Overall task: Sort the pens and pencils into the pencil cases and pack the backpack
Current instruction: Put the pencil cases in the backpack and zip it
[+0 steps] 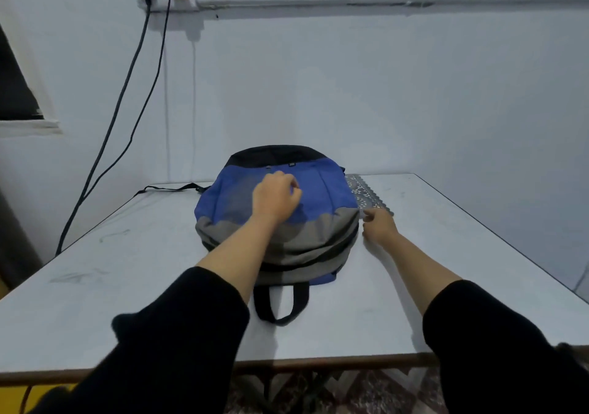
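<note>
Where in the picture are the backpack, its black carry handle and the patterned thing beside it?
backpack (322, 187): head view, blue front panel.
black carry handle (261, 299): head view, left side of the loop.
patterned thing (366, 195): head view, its middle part.

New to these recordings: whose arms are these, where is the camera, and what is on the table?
No machine here: a person in black sleeves works with bare hands, filmed by one camera on their head, looking forward and down. On the grey table lies a blue, grey and black backpack. The left hand rests on its blue panel, fingers curled; whether it pinches anything is unclear. The right hand sits at the bag's right side, beside a patterned grey item partly hidden behind the bag. No pens or pencils show.
</note>
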